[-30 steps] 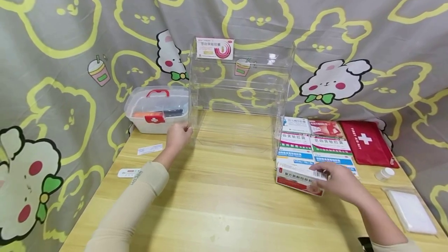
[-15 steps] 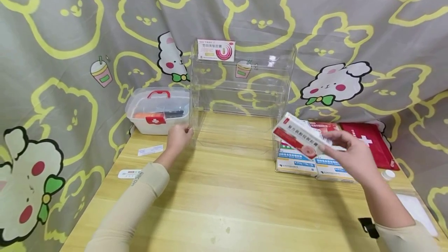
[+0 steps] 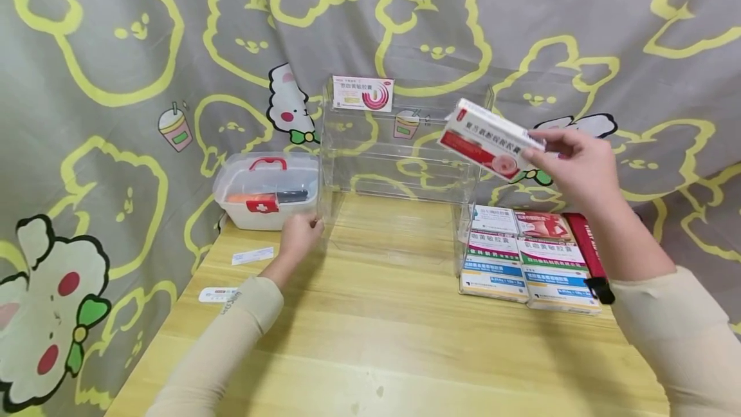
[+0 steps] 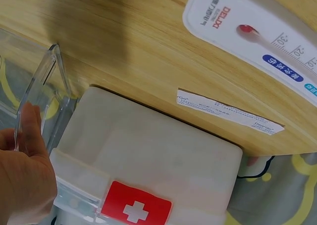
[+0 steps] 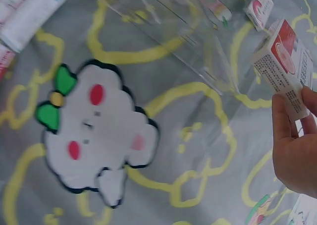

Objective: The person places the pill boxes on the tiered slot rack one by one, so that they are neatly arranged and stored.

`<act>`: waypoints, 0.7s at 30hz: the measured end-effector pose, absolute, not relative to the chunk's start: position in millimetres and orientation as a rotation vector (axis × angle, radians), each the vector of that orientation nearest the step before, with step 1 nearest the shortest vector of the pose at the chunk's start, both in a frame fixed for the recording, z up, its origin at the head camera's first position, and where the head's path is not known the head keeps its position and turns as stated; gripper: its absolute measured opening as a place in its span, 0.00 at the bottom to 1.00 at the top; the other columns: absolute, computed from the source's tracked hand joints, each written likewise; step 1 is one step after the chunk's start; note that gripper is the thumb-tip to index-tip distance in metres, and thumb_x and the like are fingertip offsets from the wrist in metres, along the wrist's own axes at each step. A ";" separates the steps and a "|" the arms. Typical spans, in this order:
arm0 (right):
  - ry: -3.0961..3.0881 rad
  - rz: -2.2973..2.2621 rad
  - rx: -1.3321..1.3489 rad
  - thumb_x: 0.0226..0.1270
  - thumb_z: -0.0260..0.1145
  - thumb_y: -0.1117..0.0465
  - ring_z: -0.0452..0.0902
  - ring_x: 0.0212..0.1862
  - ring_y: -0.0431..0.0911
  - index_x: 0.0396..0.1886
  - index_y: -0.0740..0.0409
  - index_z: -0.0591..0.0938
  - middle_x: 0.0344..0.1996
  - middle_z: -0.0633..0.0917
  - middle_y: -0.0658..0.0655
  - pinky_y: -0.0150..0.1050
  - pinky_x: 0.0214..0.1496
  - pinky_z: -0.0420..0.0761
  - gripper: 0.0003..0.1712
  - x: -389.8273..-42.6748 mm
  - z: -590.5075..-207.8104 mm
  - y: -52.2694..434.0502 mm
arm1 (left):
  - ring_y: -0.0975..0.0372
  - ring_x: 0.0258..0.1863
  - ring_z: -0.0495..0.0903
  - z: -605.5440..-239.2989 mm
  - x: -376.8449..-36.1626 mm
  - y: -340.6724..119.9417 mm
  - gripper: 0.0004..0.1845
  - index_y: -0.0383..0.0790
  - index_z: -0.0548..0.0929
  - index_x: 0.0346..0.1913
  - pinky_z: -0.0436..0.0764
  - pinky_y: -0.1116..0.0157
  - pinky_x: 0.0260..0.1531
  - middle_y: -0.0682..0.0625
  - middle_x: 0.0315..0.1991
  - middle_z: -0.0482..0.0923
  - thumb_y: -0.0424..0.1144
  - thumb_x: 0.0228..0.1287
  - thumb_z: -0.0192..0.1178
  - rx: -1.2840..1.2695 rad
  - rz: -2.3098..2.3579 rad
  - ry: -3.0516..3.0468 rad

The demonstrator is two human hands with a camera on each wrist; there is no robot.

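Note:
My right hand [image 3: 581,166] grips one end of a white and red medicine box [image 3: 486,140], raised and tilted by the upper right of a clear tiered display stand [image 3: 326,166]. In the right wrist view, thumb and fingers pinch the box's end [image 5: 287,66]. My left hand [image 3: 300,235] is at the stand's lower left edge; the left wrist view shows its fingers [image 4: 32,128] holding the clear side panel [image 4: 39,81]. A white and pink medicine box [image 3: 363,94] stands at the left of the top tier.
Several medicine boxes [image 3: 523,259] lie in rows right of the stand, beside a partly hidden red first aid pouch [image 3: 592,246]. Left of it stand a white first aid case [image 3: 266,195], a paper strip [image 3: 253,255] and a thermometer [image 3: 219,295]. A patterned curtain [image 3: 231,127] hangs behind.
My right hand has lifted the white and red medicine box off the other boxes, up and slightly left to the stand's upper tiers. The left hand stays at the stand's edge.

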State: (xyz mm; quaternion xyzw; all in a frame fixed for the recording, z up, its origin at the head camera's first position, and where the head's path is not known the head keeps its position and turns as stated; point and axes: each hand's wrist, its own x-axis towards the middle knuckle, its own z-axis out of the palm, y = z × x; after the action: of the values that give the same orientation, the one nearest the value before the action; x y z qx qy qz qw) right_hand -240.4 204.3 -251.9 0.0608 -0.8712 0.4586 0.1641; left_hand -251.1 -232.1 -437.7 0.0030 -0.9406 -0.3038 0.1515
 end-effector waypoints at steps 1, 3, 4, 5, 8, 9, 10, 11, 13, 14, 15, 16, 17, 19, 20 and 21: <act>-2.464 1.338 0.175 0.56 0.70 0.52 0.75 0.38 0.35 0.53 0.49 0.82 0.37 0.80 0.40 0.23 0.26 0.73 0.23 -245.7 -244.8 200.3 | 0.57 0.20 0.69 -437.8 -250.9 -232.3 0.16 0.39 0.73 0.15 0.68 0.64 0.22 0.47 0.17 0.75 0.34 0.60 0.56 0.006 -0.872 -2.702; -2.442 1.355 0.177 0.56 0.70 0.52 0.76 0.39 0.36 0.53 0.48 0.82 0.39 0.80 0.41 0.23 0.27 0.72 0.23 -256.8 -231.0 192.0 | 0.57 0.20 0.69 -437.4 -250.8 -232.7 0.15 0.39 0.73 0.15 0.69 0.63 0.23 0.47 0.17 0.75 0.34 0.60 0.56 0.004 -0.871 -2.706; -2.428 1.363 0.186 0.56 0.70 0.53 0.76 0.40 0.35 0.53 0.48 0.82 0.40 0.80 0.42 0.22 0.28 0.73 0.23 -262.9 -224.8 187.7 | 0.57 0.21 0.70 -437.2 -250.7 -232.9 0.15 0.39 0.74 0.16 0.69 0.63 0.23 0.47 0.17 0.75 0.34 0.60 0.56 0.005 -0.876 -2.707; -2.422 1.353 0.191 0.57 0.70 0.53 0.77 0.42 0.35 0.53 0.48 0.82 0.41 0.79 0.42 0.21 0.29 0.73 0.22 -269.2 -219.2 183.0 | 0.57 0.21 0.70 -437.1 -250.7 -233.0 0.15 0.39 0.74 0.16 0.69 0.63 0.23 0.47 0.18 0.75 0.34 0.60 0.56 0.009 -0.884 -2.709; -2.416 1.306 0.202 0.58 0.68 0.55 0.76 0.46 0.35 0.54 0.48 0.81 0.43 0.76 0.40 0.20 0.33 0.74 0.21 -289.1 -205.7 169.5 | 0.57 0.21 0.70 -436.7 -250.6 -233.4 0.14 0.39 0.75 0.16 0.70 0.63 0.23 0.47 0.18 0.76 0.34 0.60 0.57 0.006 -0.883 -2.701; -2.410 1.298 0.211 0.58 0.68 0.56 0.76 0.47 0.35 0.54 0.49 0.81 0.42 0.74 0.39 0.20 0.34 0.75 0.21 -296.1 -202.5 165.0 | 0.57 0.21 0.70 -436.8 -250.6 -233.7 0.14 0.39 0.74 0.16 0.70 0.63 0.23 0.47 0.18 0.76 0.33 0.60 0.57 0.003 -0.881 -2.695; -2.409 1.288 0.221 0.59 0.68 0.56 0.76 0.48 0.36 0.54 0.50 0.81 0.42 0.73 0.39 0.20 0.35 0.76 0.21 -302.9 -199.7 160.7 | 0.57 0.20 0.70 -437.1 -250.5 -234.0 0.15 0.39 0.74 0.15 0.70 0.63 0.23 0.47 0.17 0.76 0.33 0.60 0.57 0.001 -0.879 -2.688; -2.409 1.289 0.225 0.59 0.68 0.57 0.76 0.48 0.36 0.54 0.50 0.81 0.41 0.72 0.39 0.21 0.36 0.76 0.21 -309.4 -197.3 156.6 | 0.57 0.20 0.70 -437.5 -250.6 -234.2 0.15 0.39 0.74 0.15 0.70 0.63 0.23 0.47 0.17 0.76 0.33 0.59 0.57 -0.004 -0.873 -2.681; -2.390 1.312 0.243 0.59 0.67 0.58 0.76 0.48 0.37 0.53 0.51 0.82 0.40 0.73 0.39 0.21 0.37 0.76 0.20 -321.7 -193.6 148.9 | 0.57 0.19 0.69 -438.4 -250.7 -234.8 0.15 0.39 0.73 0.15 0.70 0.63 0.22 0.47 0.16 0.75 0.33 0.59 0.57 -0.015 -0.853 -2.670; -2.379 1.309 0.262 0.59 0.67 0.59 0.77 0.47 0.37 0.53 0.52 0.82 0.40 0.73 0.40 0.21 0.38 0.76 0.20 -327.6 -192.6 145.8 | 0.57 0.19 0.69 -439.0 -250.8 -235.0 0.15 0.39 0.72 0.14 0.70 0.63 0.22 0.47 0.16 0.75 0.33 0.59 0.57 -0.018 -0.846 -2.669; -2.373 1.311 0.274 0.59 0.67 0.60 0.77 0.47 0.36 0.53 0.52 0.82 0.39 0.73 0.40 0.21 0.38 0.77 0.20 -333.1 -191.5 143.1 | 0.57 0.19 0.69 -439.5 -250.8 -235.0 0.16 0.39 0.72 0.14 0.70 0.63 0.22 0.47 0.15 0.75 0.33 0.59 0.57 -0.020 -0.840 -2.667; -2.367 1.307 0.284 0.59 0.67 0.60 0.76 0.46 0.36 0.52 0.52 0.82 0.39 0.73 0.39 0.21 0.38 0.77 0.19 -338.1 -190.5 140.7 | 0.57 0.19 0.69 -440.0 -250.8 -235.0 0.16 0.40 0.72 0.14 0.70 0.63 0.22 0.47 0.15 0.74 0.33 0.59 0.57 -0.024 -0.833 -2.669; -2.364 1.292 0.290 0.60 0.67 0.60 0.76 0.46 0.36 0.52 0.53 0.82 0.38 0.73 0.39 0.22 0.39 0.77 0.19 -342.7 -189.7 138.3 | 0.57 0.19 0.69 -440.4 -250.9 -235.0 0.15 0.40 0.72 0.15 0.70 0.62 0.22 0.48 0.15 0.74 0.33 0.59 0.57 -0.030 -0.823 -2.670; -2.373 1.233 0.290 0.60 0.66 0.60 0.76 0.46 0.35 0.53 0.52 0.82 0.37 0.72 0.38 0.23 0.42 0.77 0.19 -351.5 -187.2 134.6 | 0.57 0.19 0.70 -440.4 -250.8 -234.9 0.14 0.39 0.73 0.15 0.70 0.62 0.22 0.47 0.16 0.75 0.33 0.59 0.57 -0.030 -0.820 -2.679; -2.374 1.198 0.288 0.61 0.66 0.60 0.76 0.46 0.35 0.53 0.52 0.82 0.37 0.72 0.37 0.24 0.44 0.77 0.19 -355.4 -185.7 132.7 | 0.57 0.19 0.70 -439.9 -250.8 -234.7 0.14 0.39 0.74 0.16 0.71 0.62 0.22 0.47 0.16 0.75 0.34 0.58 0.57 -0.027 -0.824 -2.683; -2.374 1.166 0.282 0.61 0.65 0.60 0.76 0.46 0.35 0.53 0.52 0.82 0.37 0.72 0.37 0.25 0.45 0.77 0.19 -359.0 -184.0 130.8 | 0.57 0.20 0.70 -439.0 -250.9 -234.6 0.13 0.39 0.75 0.17 0.71 0.62 0.23 0.47 0.17 0.76 0.34 0.58 0.58 -0.024 -0.828 -2.684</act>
State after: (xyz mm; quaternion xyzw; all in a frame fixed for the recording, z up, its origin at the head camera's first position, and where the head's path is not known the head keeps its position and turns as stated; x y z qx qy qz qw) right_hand -359.0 130.8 -184.0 0.1031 -0.8667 0.4258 0.2384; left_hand -250.9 -234.6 -439.0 -0.0084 -0.9423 -0.2908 0.1656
